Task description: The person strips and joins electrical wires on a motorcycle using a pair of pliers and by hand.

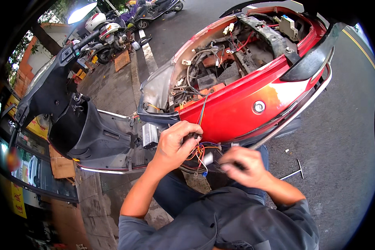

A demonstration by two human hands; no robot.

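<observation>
My left hand is closed in a pinch on a small dark piece at the end of the thin coloured wires. Those wires run down from the open body of the red scooter. Below the fingers hangs a tangle of orange, purple and white wires, with a blue connector at one end. To its right my right hand, smeared by motion, is curled round something dark that I cannot make out. A pale blurred patch lies between the hands.
The scooter's black footboard and handlebar are at left, with a finned silver metal box by the body. A T-shaped wrench lies on the road at right. Parked scooters and cardboard stand around.
</observation>
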